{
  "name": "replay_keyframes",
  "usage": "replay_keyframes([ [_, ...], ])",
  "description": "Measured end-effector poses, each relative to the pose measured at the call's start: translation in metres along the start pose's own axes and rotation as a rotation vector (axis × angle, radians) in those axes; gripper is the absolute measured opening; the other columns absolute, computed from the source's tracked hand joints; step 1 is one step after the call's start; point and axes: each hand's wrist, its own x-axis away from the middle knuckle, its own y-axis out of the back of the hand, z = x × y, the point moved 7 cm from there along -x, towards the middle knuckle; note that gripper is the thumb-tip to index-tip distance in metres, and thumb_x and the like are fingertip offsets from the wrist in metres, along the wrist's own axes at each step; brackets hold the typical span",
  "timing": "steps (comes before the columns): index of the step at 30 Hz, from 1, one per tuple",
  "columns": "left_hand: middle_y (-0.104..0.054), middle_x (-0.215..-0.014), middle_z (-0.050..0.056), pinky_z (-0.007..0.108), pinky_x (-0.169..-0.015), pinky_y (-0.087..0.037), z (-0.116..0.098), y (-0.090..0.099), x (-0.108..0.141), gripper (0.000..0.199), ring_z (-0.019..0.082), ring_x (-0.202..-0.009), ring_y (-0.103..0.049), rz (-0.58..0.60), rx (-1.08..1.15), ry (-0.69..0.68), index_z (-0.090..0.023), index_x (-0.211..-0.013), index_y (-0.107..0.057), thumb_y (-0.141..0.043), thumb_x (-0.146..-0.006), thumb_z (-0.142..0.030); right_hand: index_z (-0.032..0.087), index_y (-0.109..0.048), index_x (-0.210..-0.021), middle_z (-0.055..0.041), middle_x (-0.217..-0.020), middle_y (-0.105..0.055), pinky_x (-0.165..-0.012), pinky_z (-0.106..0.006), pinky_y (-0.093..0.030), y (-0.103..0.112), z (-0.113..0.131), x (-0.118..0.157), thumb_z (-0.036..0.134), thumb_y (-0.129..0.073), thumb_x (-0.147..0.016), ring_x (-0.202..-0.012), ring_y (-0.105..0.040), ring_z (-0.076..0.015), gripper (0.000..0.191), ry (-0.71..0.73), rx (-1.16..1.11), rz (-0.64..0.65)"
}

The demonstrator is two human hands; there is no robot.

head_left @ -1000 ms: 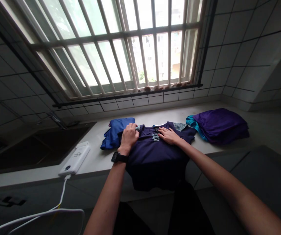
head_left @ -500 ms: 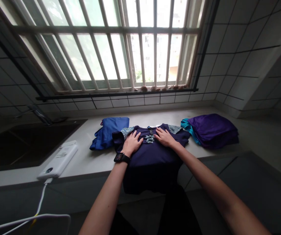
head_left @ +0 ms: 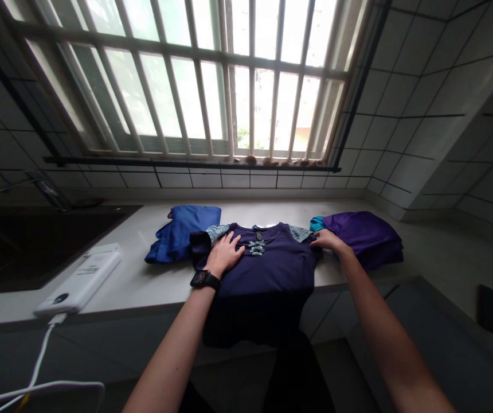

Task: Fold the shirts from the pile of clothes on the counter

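A dark navy short-sleeved shirt (head_left: pixel 267 269) lies front up on the counter, its lower part hanging over the front edge. It has patterned shoulders and pale knot fastenings below the neck. My left hand (head_left: pixel 225 252) rests flat on the chest near the left shoulder, fingers spread. At the right sleeve, my right hand (head_left: pixel 330 240) has its fingers closed on the cloth edge. Close behind that hand sits a folded purple and turquoise garment (head_left: pixel 362 235). A folded blue garment (head_left: pixel 186 229) lies left of the shirt, near its left sleeve.
A white power bank (head_left: pixel 81 278) with a white cable (head_left: pixel 40 355) plugged in lies near the counter's front edge. Farther left is a dark sink (head_left: pixel 57 241) with a faucet (head_left: pixel 49 189). A barred window (head_left: pixel 225 54) is above the white counter (head_left: pixel 139 287).
My right hand has moved off the shirt's chest to the right and taken hold of the sleeve edge. My left hand stays flat on the shirt. The view has shifted slightly.
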Motion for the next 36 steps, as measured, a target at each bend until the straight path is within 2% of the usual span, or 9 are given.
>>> replay_keyframes([
  [8, -0.041, -0.168, 0.013, 0.043, -0.129, -0.029, 0.001, -0.003, -0.002, 0.060, 0.032, -0.154, -0.040, -0.017, -0.003, -0.009, -0.015, -0.156, -0.053, -0.042, -0.104, -0.043, 0.018, -0.067, -0.080, -0.0047, -0.078, -0.069, -0.067, -0.025, -0.044, 0.015, 0.020, 0.022, 0.029, -0.066, -0.084, -0.075, -0.067, -0.0197, 0.011, 0.006, -0.162, -0.288],
  [12, -0.041, -0.168, 0.013, 0.043, -0.130, -0.027, 0.000, -0.002, -0.001, 0.059, 0.032, -0.155, -0.039, -0.009, 0.010, 0.006, -0.015, -0.156, -0.053, -0.044, -0.104, -0.042, 0.018, -0.065, -0.094, -0.0018, -0.080, -0.069, -0.064, -0.024, -0.044, -0.008, 0.032, 0.042, 0.025, -0.060, -0.088, -0.065, -0.065, -0.0159, 0.010, 0.057, -0.293, -0.212],
  [16, -0.041, -0.168, 0.013, 0.042, -0.130, -0.027, 0.000, 0.000, 0.000, 0.059, 0.033, -0.156, -0.038, -0.006, 0.024, 0.021, -0.016, -0.156, -0.054, -0.046, -0.103, -0.041, 0.018, -0.067, -0.093, -0.0029, -0.083, -0.072, -0.068, -0.024, -0.044, -0.025, 0.049, 0.055, 0.024, -0.066, -0.085, -0.076, -0.068, -0.0181, 0.010, 0.208, -0.198, -0.112],
  [19, -0.041, -0.168, 0.011, 0.042, -0.130, -0.028, 0.001, 0.000, 0.000, 0.058, 0.032, -0.156, -0.038, -0.008, 0.035, 0.028, -0.017, -0.155, -0.054, -0.048, -0.103, -0.042, 0.019, -0.071, -0.092, -0.0039, -0.086, -0.075, -0.071, -0.025, -0.045, -0.029, 0.058, 0.058, 0.039, -0.072, -0.088, -0.082, -0.069, -0.0204, 0.021, 0.249, -0.140, -0.008],
  [22, -0.042, -0.168, 0.012, 0.042, -0.130, -0.029, 0.001, -0.001, -0.001, 0.058, 0.032, -0.155, -0.039, -0.015, 0.042, 0.027, -0.018, -0.155, -0.055, -0.049, -0.102, -0.041, 0.018, -0.076, -0.084, -0.0067, -0.083, -0.076, -0.072, -0.027, -0.048, -0.030, 0.065, 0.060, 0.059, -0.054, -0.099, -0.083, -0.071, -0.0228, 0.048, 0.279, -0.102, 0.098],
  [25, -0.043, -0.167, 0.012, 0.043, -0.129, -0.030, 0.001, 0.000, -0.001, 0.057, 0.033, -0.155, -0.040, -0.029, 0.045, 0.020, -0.018, -0.154, -0.056, -0.050, -0.102, -0.040, 0.017, -0.079, -0.112, -0.0138, -0.116, -0.076, -0.091, -0.031, -0.052, -0.021, 0.069, 0.061, 0.054, -0.059, -0.098, -0.110, -0.071, -0.0284, 0.044, 0.304, -0.021, -0.095],
  [28, -0.042, -0.168, 0.012, 0.044, -0.129, -0.030, 0.001, 0.000, -0.001, 0.058, 0.033, -0.155, -0.039, -0.019, 0.031, 0.018, -0.017, -0.155, -0.054, -0.048, -0.102, -0.041, 0.021, -0.057, -0.152, -0.0156, -0.159, -0.052, -0.112, -0.038, -0.047, -0.028, 0.072, 0.065, 0.042, -0.067, -0.094, -0.142, -0.054, -0.0309, 0.062, 0.334, 0.048, -0.201],
  [32, -0.040, -0.168, 0.013, 0.045, -0.129, -0.029, -0.001, 0.001, 0.001, 0.059, 0.033, -0.155, -0.039, 0.002, 0.014, 0.020, -0.016, -0.156, -0.053, -0.045, -0.104, -0.042, 0.027, -0.056, -0.153, -0.0091, -0.168, -0.043, -0.120, -0.047, -0.041, -0.052, 0.070, 0.065, 0.042, -0.049, -0.105, -0.152, -0.043, -0.0304, 0.052, 0.321, 0.101, -0.023],
  [36, -0.041, -0.168, 0.012, 0.044, -0.129, -0.030, -0.001, 0.002, 0.001, 0.059, 0.033, -0.155, -0.040, -0.007, 0.010, 0.022, -0.017, -0.156, -0.053, -0.045, -0.103, -0.043, 0.024, -0.055, -0.154, -0.0101, -0.168, -0.042, -0.126, -0.055, -0.031, -0.046, 0.081, 0.058, 0.031, -0.028, -0.109, -0.157, -0.035, -0.0296, 0.053, 0.327, 0.085, -0.083],
])
